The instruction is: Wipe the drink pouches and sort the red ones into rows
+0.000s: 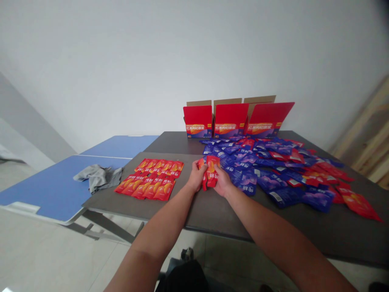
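Note:
My left hand (197,176) and my right hand (223,181) meet above the dark grey table top (142,209), both gripping a small bunch of red sachets (212,172). Just behind my right hand begins a loose spread of blue-purple sachets (258,174), mixed with some red ones (331,174). To the left of my left hand, red sachets lie overlapping in two neat rows (152,180).
Three open red cartons (231,119) stand along the far table edge, flaps up, against a white wall. A grey cloth (99,177) lies on a blue folding table (51,190) at the left. Wooden boards (367,138) lean at the right.

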### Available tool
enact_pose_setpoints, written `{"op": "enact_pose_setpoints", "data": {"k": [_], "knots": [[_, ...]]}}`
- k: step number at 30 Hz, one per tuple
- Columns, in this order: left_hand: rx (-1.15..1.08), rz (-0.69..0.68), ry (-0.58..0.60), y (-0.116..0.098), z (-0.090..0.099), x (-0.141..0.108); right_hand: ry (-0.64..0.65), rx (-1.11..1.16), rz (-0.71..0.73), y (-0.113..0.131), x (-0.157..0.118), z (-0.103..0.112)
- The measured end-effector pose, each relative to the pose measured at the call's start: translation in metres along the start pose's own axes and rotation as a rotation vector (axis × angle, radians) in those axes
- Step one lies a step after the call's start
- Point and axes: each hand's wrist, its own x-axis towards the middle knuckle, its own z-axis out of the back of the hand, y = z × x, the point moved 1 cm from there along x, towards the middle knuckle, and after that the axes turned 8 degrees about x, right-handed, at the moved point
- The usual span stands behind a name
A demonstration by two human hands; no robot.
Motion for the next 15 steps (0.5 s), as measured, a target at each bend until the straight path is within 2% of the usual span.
{"op": "enact_pose_setpoints", "data": {"k": [4,7,11,13,15], "knots": [[-0.098,-0.081,-0.302,-0.003,0.007,0.007,0.024,0.049,-0.135,0.008,-0.004,-0.003],[-0.222,-0.125,-0.417,-0.006,0.011,0.012,0.098,0.028,-0.134,0.008,-0.008,-0.004],[-0.290,0.014,-0.385,-0.009,0.010,0.010,0.123,-0.121,-0.049,-0.004,-0.005,-0.003],[-0.195,0.093,-0.336,-0.012,0.010,0.005,0.071,-0.155,0.056,-0.008,-0.001,-0.001],[0.029,0.075,-0.315,-0.020,0.013,-0.003,-0.013,-0.146,0.162,-0.008,0.003,0.001]]}}
